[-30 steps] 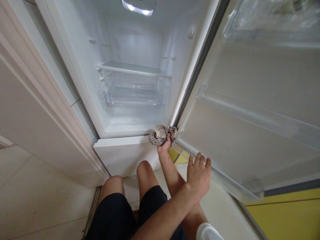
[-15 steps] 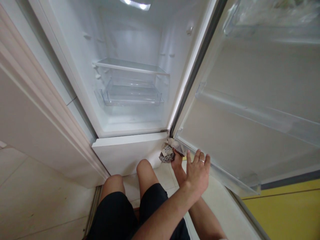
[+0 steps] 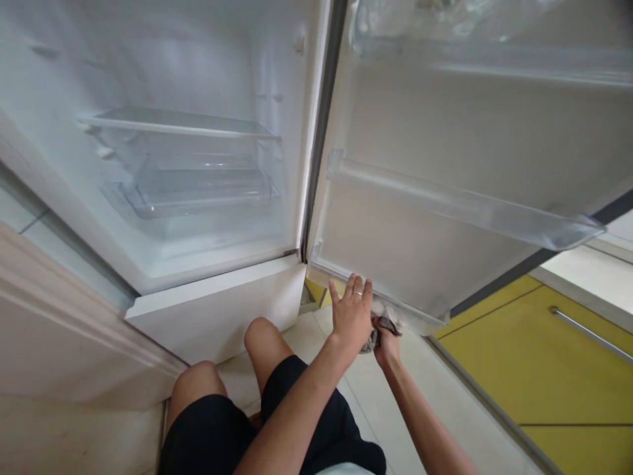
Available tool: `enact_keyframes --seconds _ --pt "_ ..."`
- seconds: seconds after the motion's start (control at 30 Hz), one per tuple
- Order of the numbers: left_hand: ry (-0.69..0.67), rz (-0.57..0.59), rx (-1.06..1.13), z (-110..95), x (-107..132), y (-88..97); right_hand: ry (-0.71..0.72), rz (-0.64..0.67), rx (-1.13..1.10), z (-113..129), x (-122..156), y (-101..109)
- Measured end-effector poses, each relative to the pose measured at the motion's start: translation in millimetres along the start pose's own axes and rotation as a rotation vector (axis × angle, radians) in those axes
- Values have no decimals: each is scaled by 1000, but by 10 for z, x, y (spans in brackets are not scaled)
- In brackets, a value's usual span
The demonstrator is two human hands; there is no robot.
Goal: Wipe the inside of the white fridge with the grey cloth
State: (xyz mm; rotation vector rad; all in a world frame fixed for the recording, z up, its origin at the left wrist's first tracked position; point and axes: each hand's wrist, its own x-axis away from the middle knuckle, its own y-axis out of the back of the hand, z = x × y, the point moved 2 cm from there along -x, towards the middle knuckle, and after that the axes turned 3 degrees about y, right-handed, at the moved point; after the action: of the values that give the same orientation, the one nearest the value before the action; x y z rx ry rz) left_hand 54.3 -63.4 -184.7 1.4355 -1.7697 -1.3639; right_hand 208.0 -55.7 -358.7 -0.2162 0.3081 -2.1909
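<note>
As I watch through the head view, my only feed, the left hand (image 3: 351, 322) lies with fingers spread, gripping nothing, at the rim of the lowest clear bin (image 3: 425, 317) of the fridge door (image 3: 383, 227), which stands swung out to the right. I take that flat palm to be bracing the door against swinging, though I cannot tell how hard it presses. Just beside it, the right hand (image 3: 388, 343) has its fingers closed round a bunched cloth (image 3: 390, 318) at the bin's lower edge; whether cloth and plastic touch, I cannot make out. Crumpled like that, it probably makes a thick pad that follows a narrow edge well. Beyond the hinge side, a translucent shelf (image 3: 182, 121) sits above a clear tray (image 3: 198, 192) inside the fridge (image 3: 192, 66). The knees (image 3: 264, 340) are near the white lower panel (image 3: 222, 313), a low posture that, I judge, keeps the door's bottom edge within easy reach.
</note>
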Motion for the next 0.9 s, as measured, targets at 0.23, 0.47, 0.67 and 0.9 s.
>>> enact_keyframes --seconds 0.23,0.47,0.67,0.9 --pt "-10 28 -57 -3 -11 -14 -41 -232 4 275 113 1003" --pt "-101 19 -23 70 -123 92 124 -336 34 806 206 1435" --pt "-165 126 122 308 -291 252 270 -54 403 1172 246 1011" --pt "-37 147 286 510 -487 344 335 278 617 1212 437 -130"
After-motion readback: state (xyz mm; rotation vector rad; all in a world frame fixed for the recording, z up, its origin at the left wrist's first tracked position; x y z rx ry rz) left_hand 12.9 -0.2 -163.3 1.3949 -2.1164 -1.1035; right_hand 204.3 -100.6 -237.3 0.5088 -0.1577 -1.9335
